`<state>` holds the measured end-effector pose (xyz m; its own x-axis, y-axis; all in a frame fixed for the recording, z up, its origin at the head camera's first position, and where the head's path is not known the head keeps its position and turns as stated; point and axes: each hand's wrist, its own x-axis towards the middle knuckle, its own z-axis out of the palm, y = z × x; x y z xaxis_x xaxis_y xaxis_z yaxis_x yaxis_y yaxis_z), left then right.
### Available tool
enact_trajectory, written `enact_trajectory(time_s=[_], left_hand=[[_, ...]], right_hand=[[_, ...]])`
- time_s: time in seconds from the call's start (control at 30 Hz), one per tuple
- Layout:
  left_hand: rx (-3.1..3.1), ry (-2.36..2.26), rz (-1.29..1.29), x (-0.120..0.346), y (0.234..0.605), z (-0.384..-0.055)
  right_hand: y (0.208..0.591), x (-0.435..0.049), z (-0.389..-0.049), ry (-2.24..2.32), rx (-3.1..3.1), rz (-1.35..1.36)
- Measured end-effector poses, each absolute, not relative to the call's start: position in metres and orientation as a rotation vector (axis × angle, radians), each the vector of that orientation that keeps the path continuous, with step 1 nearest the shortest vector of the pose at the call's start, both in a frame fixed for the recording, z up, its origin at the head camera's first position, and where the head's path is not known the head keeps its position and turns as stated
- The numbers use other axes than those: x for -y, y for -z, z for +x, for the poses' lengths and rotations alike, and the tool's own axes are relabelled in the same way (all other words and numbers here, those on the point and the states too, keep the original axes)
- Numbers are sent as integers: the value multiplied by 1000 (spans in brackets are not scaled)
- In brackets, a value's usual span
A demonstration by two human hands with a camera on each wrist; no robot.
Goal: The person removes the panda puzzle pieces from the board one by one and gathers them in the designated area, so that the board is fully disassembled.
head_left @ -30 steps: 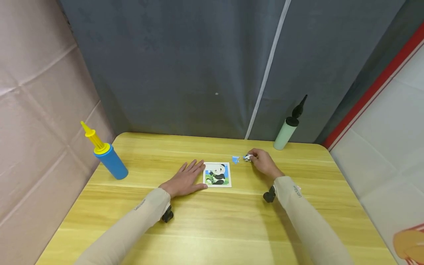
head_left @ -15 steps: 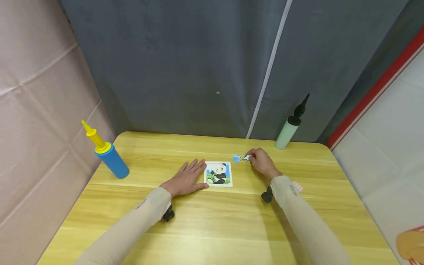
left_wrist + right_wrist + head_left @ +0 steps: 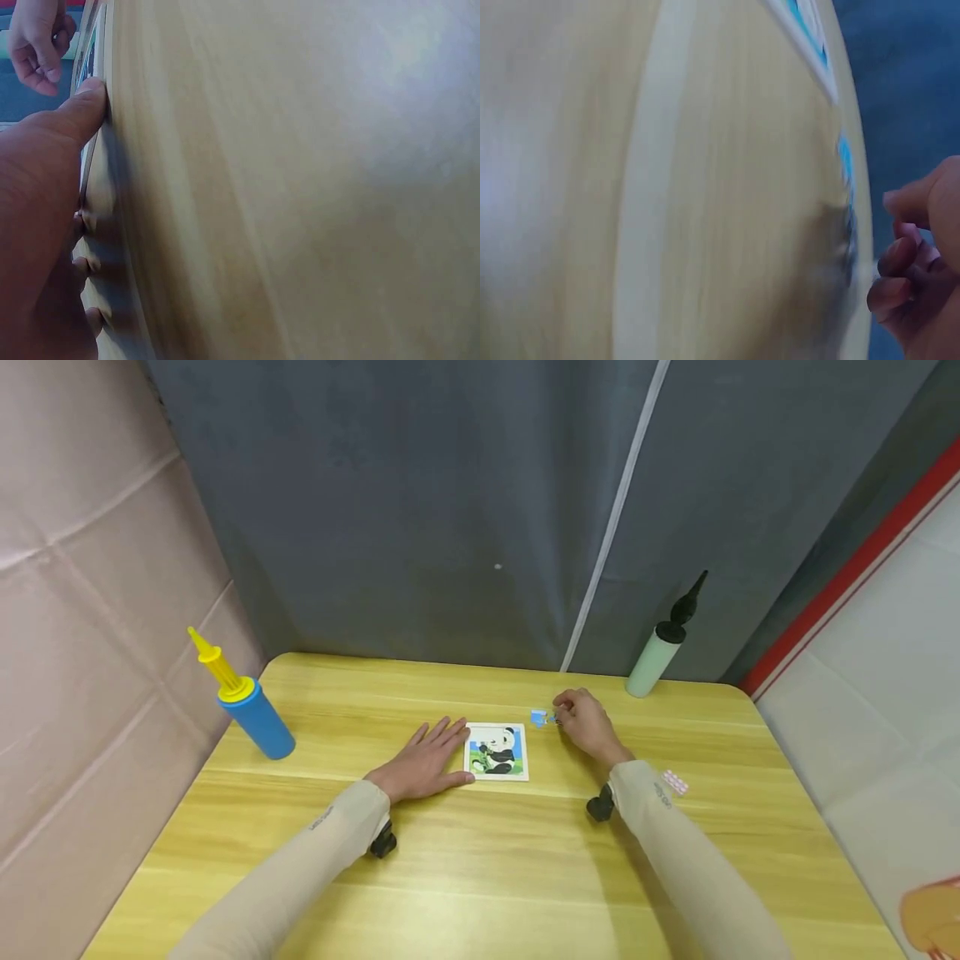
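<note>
My left hand [image 3: 422, 765] lies flat with fingers spread, its thumb and fingertips at the left edge of a white-framed panda jigsaw puzzle [image 3: 498, 752]. In the left wrist view, the thumb [image 3: 79, 112] touches the frame's edge. To the right of the frame lies a light blue puzzle piece [image 3: 538, 718]. Beside it, another piece [image 3: 553, 718] shows only partly, hidden by my right hand [image 3: 588, 725]. The right wrist view has that hand [image 3: 922, 262] raised above the table with loosely curled fingers, and nothing shows between thumb and fingers.
A blue and yellow hand pump [image 3: 258, 718] stands at the table's left. Another pump, pale green and black [image 3: 654, 664], is at the back right by the grey curtain [image 3: 420, 510]. A small pink and white item [image 3: 674, 782] lies beside the right sleeve [image 3: 675, 835].
My right hand has come off the puzzle piece it was fingering and lifted slightly. That piece now sits closer to the light blue one. The left hand stays at the frame.
</note>
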<state>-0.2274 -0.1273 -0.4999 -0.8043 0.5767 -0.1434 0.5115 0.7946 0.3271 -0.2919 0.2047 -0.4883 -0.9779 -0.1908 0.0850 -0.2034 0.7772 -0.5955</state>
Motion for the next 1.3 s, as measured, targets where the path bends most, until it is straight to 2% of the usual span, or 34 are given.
enact_trajectory(time_s=[0.37, 1.0, 1.3], left_hand=[[-2747, -411, 841, 126, 497, -226], [-2748, -408, 827, 128, 499, -227], [-2747, -413, 825, 126, 498, -226]], right_hand=[[485, -159, -279, -834, 3037, 672], [478, -145, -266, -561, 3113, 749], [474, -142, -265, -685, 3173, 662]])
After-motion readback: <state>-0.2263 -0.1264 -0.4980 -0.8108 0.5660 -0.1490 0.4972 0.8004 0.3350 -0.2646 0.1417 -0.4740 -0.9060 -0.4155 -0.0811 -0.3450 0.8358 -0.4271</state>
